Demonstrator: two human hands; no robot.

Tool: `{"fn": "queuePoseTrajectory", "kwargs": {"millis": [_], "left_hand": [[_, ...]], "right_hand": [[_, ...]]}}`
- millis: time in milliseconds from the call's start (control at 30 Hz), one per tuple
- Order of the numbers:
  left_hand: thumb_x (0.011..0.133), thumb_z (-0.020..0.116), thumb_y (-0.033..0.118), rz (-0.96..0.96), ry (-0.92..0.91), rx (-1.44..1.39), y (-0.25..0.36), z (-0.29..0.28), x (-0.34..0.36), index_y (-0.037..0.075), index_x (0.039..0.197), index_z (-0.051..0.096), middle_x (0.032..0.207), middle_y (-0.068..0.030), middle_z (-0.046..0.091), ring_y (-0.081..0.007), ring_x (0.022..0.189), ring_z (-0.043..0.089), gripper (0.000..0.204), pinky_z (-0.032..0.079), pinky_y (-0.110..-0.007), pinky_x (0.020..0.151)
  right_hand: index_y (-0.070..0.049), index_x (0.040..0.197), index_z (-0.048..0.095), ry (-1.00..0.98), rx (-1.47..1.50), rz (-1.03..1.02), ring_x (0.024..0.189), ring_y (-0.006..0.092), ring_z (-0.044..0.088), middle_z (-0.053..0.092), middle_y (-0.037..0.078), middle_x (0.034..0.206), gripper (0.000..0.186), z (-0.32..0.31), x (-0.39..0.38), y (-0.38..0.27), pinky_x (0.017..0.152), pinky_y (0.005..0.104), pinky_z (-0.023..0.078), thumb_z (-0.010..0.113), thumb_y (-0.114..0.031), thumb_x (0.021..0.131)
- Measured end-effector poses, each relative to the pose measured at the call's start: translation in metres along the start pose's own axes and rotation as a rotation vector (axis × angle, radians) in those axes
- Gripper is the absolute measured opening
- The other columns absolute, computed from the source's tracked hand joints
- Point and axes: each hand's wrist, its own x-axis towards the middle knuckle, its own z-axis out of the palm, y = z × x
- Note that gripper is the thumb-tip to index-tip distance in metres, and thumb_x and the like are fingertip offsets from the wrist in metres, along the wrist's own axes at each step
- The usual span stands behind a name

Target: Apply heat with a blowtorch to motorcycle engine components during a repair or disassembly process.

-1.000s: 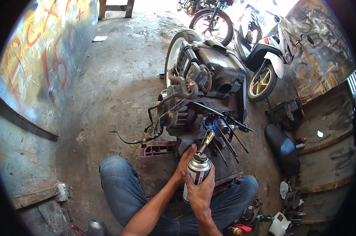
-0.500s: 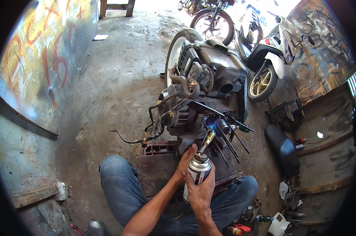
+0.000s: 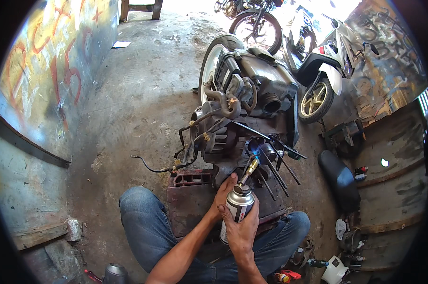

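My right hand is wrapped round a silver-and-black gas can, held tilted between my knees. A brass-tipped torch head is fixed on top of the can, and a blue flame comes from its tip. The flame plays on the opening of a dismantled scooter engine, beside a round metal part and several long studs. My left hand reaches in behind the can, one digit stretched up against the engine's lower edge. Its other fingers are mostly hidden.
The engine rests on a dark reddish stand, its wheel beyond. A loose cable sticks out left. A black seat lies to the right, with a white container nearer me. A white scooter stands behind.
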Motion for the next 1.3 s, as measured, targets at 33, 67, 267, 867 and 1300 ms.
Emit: {"fn": "queuePoseTrajectory", "kwargs": {"millis": [33, 67, 267, 867, 1300], "left_hand": [[0.102, 0.045, 0.070, -0.009, -0.001, -0.022, 0.004, 0.002, -0.002, -0.009, 0.141, 0.053, 0.139, -0.0195, 0.059, -0.0241, 0.131, 0.054, 0.088, 0.037, -0.032, 0.113], [0.102, 0.045, 0.070, -0.010, -0.002, -0.021, 0.006, 0.003, -0.003, -0.009, 0.141, 0.053, 0.139, -0.0195, 0.059, -0.0241, 0.131, 0.054, 0.088, 0.037, -0.032, 0.113], [0.102, 0.045, 0.071, 0.012, -0.046, -0.026, 0.002, -0.003, -0.001, -0.009, 0.137, 0.055, 0.134, -0.0186, 0.061, -0.0234, 0.127, 0.055, 0.088, 0.039, -0.032, 0.111], [0.101, 0.043, 0.073, 0.097, -0.007, 0.130, -0.013, -0.006, 0.007, -0.009, 0.143, 0.050, 0.140, -0.0226, 0.057, -0.0279, 0.133, 0.053, 0.093, 0.037, -0.033, 0.113], [0.101, 0.046, 0.072, 0.023, -0.025, -0.010, 0.006, 0.002, -0.004, -0.008, 0.139, 0.054, 0.132, -0.0184, 0.061, -0.0226, 0.124, 0.056, 0.089, 0.040, -0.031, 0.110]], "right_hand": [[0.008, 0.142, 0.041, 0.001, 0.006, -0.005, 0.124, 0.0394, 0.056, 0.054, 0.024, 0.133, 0.090, 0.000, 0.000, 0.000, 0.104, 0.0480, 0.045, 0.087, -0.040, 0.083], [0.008, 0.142, 0.042, 0.002, 0.013, -0.010, 0.124, 0.0394, 0.056, 0.054, 0.024, 0.133, 0.090, 0.000, 0.000, 0.001, 0.104, 0.0480, 0.045, 0.088, -0.040, 0.082], [0.004, 0.142, 0.045, 0.038, 0.012, -0.009, 0.124, 0.0324, 0.059, 0.060, 0.021, 0.130, 0.093, 0.002, 0.000, 0.005, 0.104, 0.0435, 0.046, 0.088, -0.051, 0.079], [0.003, 0.140, 0.046, 0.034, 0.007, -0.015, 0.121, 0.0304, 0.061, 0.062, 0.019, 0.128, 0.089, 0.002, 0.001, 0.007, 0.103, 0.0427, 0.046, 0.090, -0.045, 0.079], [0.003, 0.142, 0.045, 0.038, -0.008, -0.019, 0.123, 0.0325, 0.060, 0.062, 0.021, 0.129, 0.090, 0.001, 0.001, 0.007, 0.104, 0.0444, 0.046, 0.089, -0.046, 0.080]]}}
